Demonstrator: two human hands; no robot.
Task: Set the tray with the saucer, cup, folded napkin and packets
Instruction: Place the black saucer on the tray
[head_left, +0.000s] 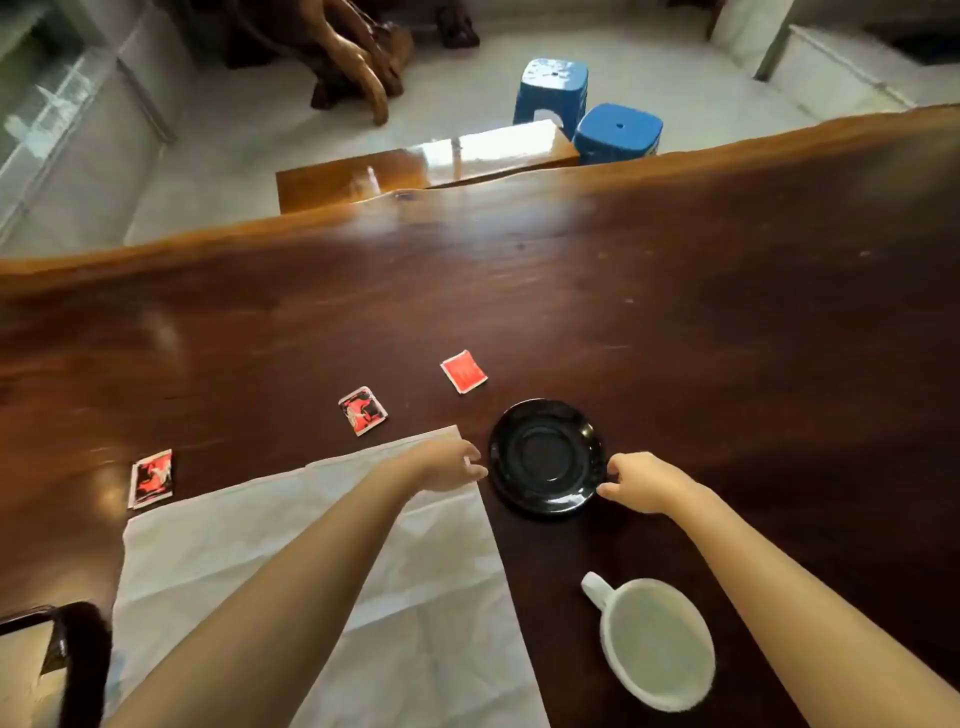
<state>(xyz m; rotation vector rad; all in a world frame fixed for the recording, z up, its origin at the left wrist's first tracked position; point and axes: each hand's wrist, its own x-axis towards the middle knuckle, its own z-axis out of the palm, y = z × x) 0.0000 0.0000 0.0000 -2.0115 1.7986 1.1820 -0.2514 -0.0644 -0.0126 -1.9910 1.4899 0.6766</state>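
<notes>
cup (655, 644) near right on the table (727, 312) | saucer (546, 457) sits between our hands | right hand (641, 480) touching its right rim, fingers curled, nothing lifted | left hand (449, 465) loose over napkin (322, 545), just left

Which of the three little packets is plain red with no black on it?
The packet farthest from the person, just beyond the black saucer. It is plain red with a white edge. The other two packets, further left, carry black and red patterns.

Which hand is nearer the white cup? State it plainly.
Right. The right hand is at the black saucer's right rim, straight beyond the white cup. The left hand is over the napkin's corner, farther left.
</notes>
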